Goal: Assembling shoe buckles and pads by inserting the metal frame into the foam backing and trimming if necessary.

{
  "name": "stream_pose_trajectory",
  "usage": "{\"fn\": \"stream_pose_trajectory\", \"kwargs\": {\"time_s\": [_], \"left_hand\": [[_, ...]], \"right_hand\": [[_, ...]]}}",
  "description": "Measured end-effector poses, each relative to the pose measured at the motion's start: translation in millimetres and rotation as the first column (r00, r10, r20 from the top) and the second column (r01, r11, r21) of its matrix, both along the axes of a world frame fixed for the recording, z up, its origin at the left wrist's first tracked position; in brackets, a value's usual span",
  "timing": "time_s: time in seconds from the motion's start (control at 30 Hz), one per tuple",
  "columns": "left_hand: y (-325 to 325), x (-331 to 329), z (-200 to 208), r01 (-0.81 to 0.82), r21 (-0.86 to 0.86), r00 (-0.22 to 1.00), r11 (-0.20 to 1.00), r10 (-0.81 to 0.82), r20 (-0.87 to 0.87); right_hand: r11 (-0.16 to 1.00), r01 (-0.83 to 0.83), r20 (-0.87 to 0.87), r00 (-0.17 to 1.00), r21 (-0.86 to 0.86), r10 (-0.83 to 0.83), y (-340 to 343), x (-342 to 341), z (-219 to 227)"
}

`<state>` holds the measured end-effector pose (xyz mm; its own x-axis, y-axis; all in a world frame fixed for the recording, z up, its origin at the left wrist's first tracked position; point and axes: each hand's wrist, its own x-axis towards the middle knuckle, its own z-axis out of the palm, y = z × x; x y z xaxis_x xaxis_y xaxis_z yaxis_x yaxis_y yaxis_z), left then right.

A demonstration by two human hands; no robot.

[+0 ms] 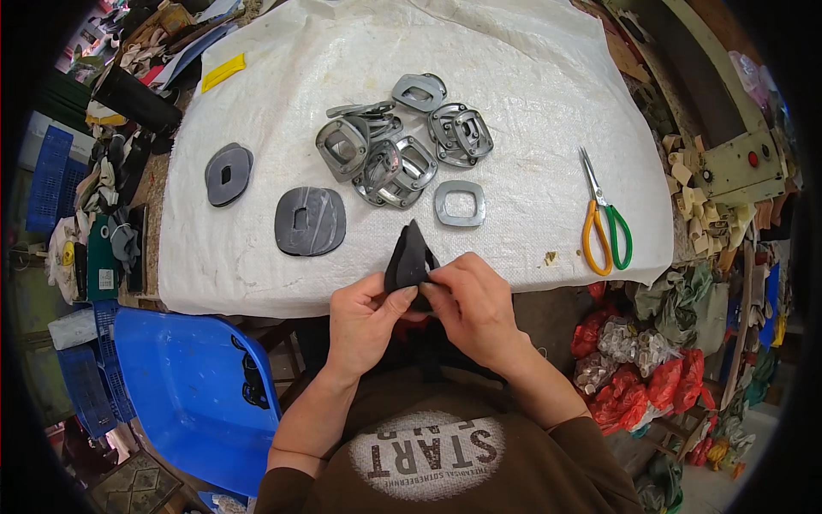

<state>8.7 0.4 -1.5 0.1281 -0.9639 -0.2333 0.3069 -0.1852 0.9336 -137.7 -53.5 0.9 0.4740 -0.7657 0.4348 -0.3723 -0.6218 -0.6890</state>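
Note:
Just off the near edge of the white-covered table [531,163], my left hand [364,324] and my right hand [473,307] pinch a folded black sheet piece [409,261] between them. Its pointed fold sticks up; its lower part is hidden by my fingers. Beyond it lies a single grey metal frame [443,216] with a rounded-square opening. A pile of similar metal frames [372,193] rests farther back. To the left are a stack of dark rounded-square pieces with slots [330,224] and a smaller stack of dark oval pieces [241,176].
Scissors [594,231] with orange and green handles lie at the table's right. A yellow strip [224,73] lies far left. A blue tub [188,385] holding some black pieces stands below left. Red plastic bags [642,394] lie below right. A pale green machine [745,167] borders the right side.

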Motion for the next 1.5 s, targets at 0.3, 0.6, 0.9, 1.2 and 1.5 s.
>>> {"fn": "stream_pose_trajectory", "kwargs": {"time_s": [0.3,0.6,0.9,1.2,1.5], "left_hand": [[1,0,-4,0.043,-0.074,0.981,0.996,-0.028,0.193],[-2,1,6,0.082,-0.039,0.990,0.996,-0.077,0.118],[0,3,6,0.099,-0.026,0.984,0.995,-0.094,0.154],[1,3,7,0.110,-0.043,0.973,0.993,-0.098,0.209],[-4,-2,2,0.070,-0.114,0.966,0.991,-0.039,0.254]], "right_hand": [[0.997,-0.073,0.009,0.997,0.031,0.073,-5,-7,8],[0.992,-0.113,0.016,0.994,0.055,0.112,-5,-10,11],[0.983,-0.164,0.006,0.986,0.086,0.164,-6,-13,16],[0.975,-0.193,-0.018,0.980,0.109,0.196,-7,-12,16],[0.961,-0.216,0.029,0.976,0.173,0.214,-9,-13,16]]}}
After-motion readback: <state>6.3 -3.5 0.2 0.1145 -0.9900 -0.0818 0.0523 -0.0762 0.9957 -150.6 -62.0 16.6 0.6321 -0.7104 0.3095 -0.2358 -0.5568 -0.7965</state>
